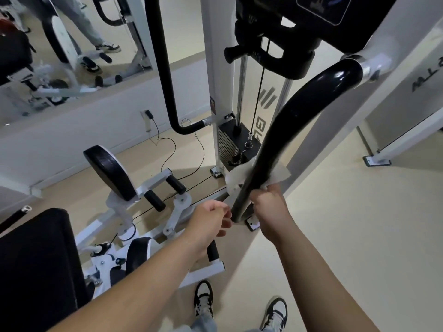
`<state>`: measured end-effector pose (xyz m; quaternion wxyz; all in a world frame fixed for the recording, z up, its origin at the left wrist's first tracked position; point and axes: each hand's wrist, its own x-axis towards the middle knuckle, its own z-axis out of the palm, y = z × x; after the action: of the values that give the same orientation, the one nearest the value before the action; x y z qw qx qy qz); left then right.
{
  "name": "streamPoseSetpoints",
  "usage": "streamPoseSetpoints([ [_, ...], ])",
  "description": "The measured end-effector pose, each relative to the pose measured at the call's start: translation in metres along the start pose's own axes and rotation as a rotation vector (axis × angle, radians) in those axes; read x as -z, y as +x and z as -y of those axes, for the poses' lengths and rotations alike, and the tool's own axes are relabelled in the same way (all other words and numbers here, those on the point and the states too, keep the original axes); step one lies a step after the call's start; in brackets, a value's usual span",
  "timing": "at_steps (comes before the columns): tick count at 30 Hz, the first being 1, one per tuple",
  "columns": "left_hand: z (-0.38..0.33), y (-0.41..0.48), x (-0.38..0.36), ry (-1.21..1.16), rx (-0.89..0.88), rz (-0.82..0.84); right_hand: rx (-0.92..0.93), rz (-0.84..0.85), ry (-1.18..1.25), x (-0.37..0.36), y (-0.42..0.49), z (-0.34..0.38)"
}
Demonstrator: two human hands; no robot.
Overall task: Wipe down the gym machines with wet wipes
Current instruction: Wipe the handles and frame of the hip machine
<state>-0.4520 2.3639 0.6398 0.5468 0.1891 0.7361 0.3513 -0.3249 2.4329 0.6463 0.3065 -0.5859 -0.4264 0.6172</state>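
Hands first: right hand [271,208] grips the white wet wipe [233,177], which is wrapped round the lower part of the black curved bar [294,116]. Left hand [209,220] sits just beside the bar's bottom end, curled up, can't tell if it's holding anything. Weight stack [236,142] stands behind, seat pad [107,171] off left.

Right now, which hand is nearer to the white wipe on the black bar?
Right. The right hand grips the white wipe against the black bar. The left hand is lower and to the left, beside the bar's bottom end.
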Motion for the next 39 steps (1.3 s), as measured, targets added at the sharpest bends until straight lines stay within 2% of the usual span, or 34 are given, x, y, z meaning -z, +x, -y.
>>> streamPoseSetpoints([
  [1,0.0,0.001,-0.002,-0.01,-0.002,-0.019,0.003,-0.012,0.021,0.0,0.001,-0.002],
  [3,0.0,-0.001,-0.007,-0.025,-0.009,-0.041,0.032,0.113,0.008,-0.004,-0.005,-0.006],
  [6,-0.001,-0.003,-0.012,-0.026,-0.041,-0.032,-0.025,0.23,-0.158,-0.001,0.017,-0.041],
  [8,-0.002,-0.004,-0.01,-0.011,-0.045,-0.014,0.001,0.243,-0.122,0.002,0.008,-0.024],
  [10,-0.002,-0.003,-0.007,-0.016,-0.048,-0.013,0.047,0.189,-0.023,0.003,-0.012,0.023],
  [12,-0.005,-0.001,-0.007,-0.036,-0.045,-0.016,0.129,0.022,0.086,0.011,-0.022,0.051],
  [13,-0.006,-0.001,-0.008,-0.046,-0.046,-0.016,0.189,-0.006,0.113,0.012,-0.025,0.059],
  [17,-0.01,-0.005,-0.013,-0.047,-0.06,0.014,0.285,0.165,0.061,0.006,-0.029,0.057],
  [21,-0.013,-0.008,-0.013,-0.014,-0.078,0.027,0.182,0.255,-0.146,0.003,-0.023,0.038],
  [24,-0.022,-0.01,-0.013,-0.056,-0.099,0.027,0.099,0.149,-0.105,0.005,-0.028,0.049],
  [26,-0.031,-0.012,-0.013,-0.07,-0.123,0.032,0.148,0.043,0.006,0.013,-0.033,0.071],
  [29,-0.039,-0.015,-0.013,-0.083,-0.149,0.008,0.248,0.025,0.074,0.023,-0.039,0.097],
  [32,-0.041,-0.018,-0.013,-0.088,-0.155,0.007,0.182,-0.001,0.063,0.021,-0.033,0.088],
  [36,-0.035,-0.023,-0.011,-0.064,-0.151,0.016,0.131,0.037,0.057,0.022,-0.036,0.087],
  [39,-0.034,-0.026,-0.01,-0.052,-0.155,0.021,0.155,0.184,0.026,0.026,-0.037,0.086],
])
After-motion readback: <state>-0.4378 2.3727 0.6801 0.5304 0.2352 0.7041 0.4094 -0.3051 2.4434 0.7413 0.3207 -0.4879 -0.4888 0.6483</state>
